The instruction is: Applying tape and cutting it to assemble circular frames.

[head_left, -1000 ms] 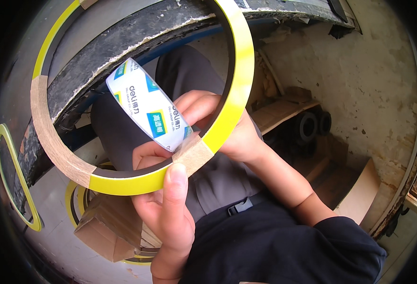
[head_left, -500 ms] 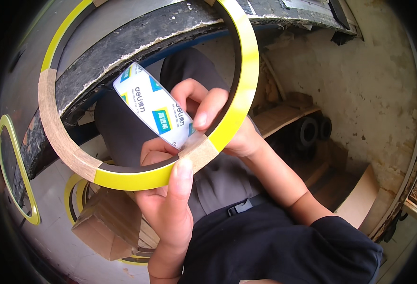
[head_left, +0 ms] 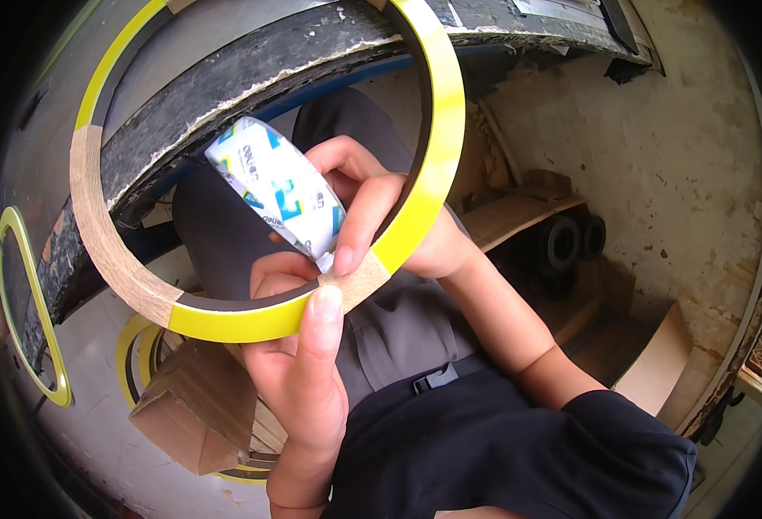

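A large ring, yellow on its outer face and dark inside, stands in front of me with light brown wrapped sections spaced around it. My left hand pinches its lower edge, thumb outside and fingers behind, beside a brown section. Inside the ring, my right hand is closed around a roll of clear tape with a white, blue and green printed core. Its fingertip presses where the tape's end meets that brown section. The right palm is partly hidden behind the ring.
A dark, worn workbench edge runs across the top. A yellow-edged oval loop hangs at the left. Below it sit a cardboard box and more yellow rings. Black rolls lie on cardboard by the wall at right.
The tape roll has turned slightly and looks blurred. My right finger has come down onto the brown section. The ring and both hands have shifted a little left.
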A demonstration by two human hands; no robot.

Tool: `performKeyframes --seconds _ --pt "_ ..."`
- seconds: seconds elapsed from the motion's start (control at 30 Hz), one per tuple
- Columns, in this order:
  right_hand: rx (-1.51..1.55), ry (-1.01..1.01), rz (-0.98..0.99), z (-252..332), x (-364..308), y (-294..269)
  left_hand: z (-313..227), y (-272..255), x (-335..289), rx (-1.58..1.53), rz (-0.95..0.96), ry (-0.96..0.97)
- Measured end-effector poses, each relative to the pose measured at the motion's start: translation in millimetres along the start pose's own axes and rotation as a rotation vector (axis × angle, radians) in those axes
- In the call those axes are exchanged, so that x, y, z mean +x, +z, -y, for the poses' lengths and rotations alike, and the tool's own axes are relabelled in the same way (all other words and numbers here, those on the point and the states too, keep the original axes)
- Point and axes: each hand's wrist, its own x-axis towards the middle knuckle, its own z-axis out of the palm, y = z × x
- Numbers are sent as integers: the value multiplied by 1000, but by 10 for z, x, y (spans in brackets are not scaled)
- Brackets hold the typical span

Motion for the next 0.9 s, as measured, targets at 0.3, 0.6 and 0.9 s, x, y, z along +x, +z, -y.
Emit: performKeyframes --seconds 0.3,0.6,0.9 --pt "37 -7 -80 2 -26 76 28 -50 -52 191 4 51" --pt "164 105 -133 28 -24 95 -53 87 -92 157 -48 -92" --pt "394 131 -148 36 -3 127 12 127 -82 72 -97 -34"
